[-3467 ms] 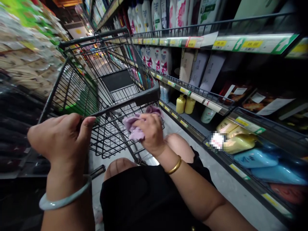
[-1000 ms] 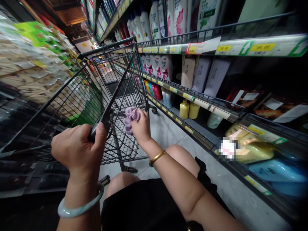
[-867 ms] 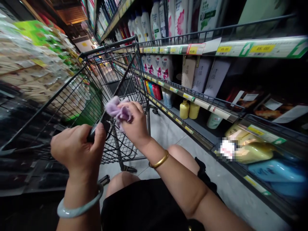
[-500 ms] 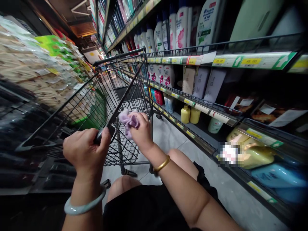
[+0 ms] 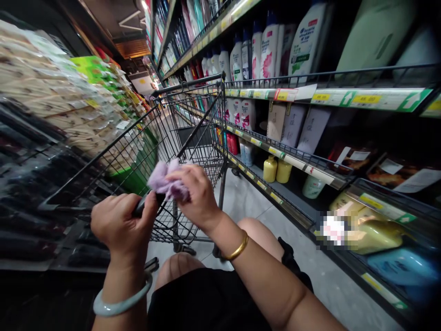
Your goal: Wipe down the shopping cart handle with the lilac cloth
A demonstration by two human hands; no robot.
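Note:
A black wire shopping cart (image 5: 193, 138) stands before me, tilted in my view. My left hand (image 5: 120, 223) is wrapped around the dark handle (image 5: 139, 209) at the cart's near end; a pale bangle circles that wrist. In my right hand (image 5: 200, 197) is a crumpled lilac cloth (image 5: 165, 178), pressed against the bar just beyond my left hand. The cloth covers part of that bar. A gold bracelet (image 5: 237, 247) sits on my right wrist.
Shelves (image 5: 289, 158) of shampoo bottles and boxes line the right side, with yellow bottles (image 5: 269, 168) low down. Stacked plastic-wrapped packages (image 5: 44, 87) rise at the left. Grey floor tiles (image 5: 253, 200) show between cart and shelves. My bent knees are close below.
My right hand has brought the cloth left along the bar, closer to my left hand. My left hand keeps its grip. The surroundings have shifted slightly right and down in view.

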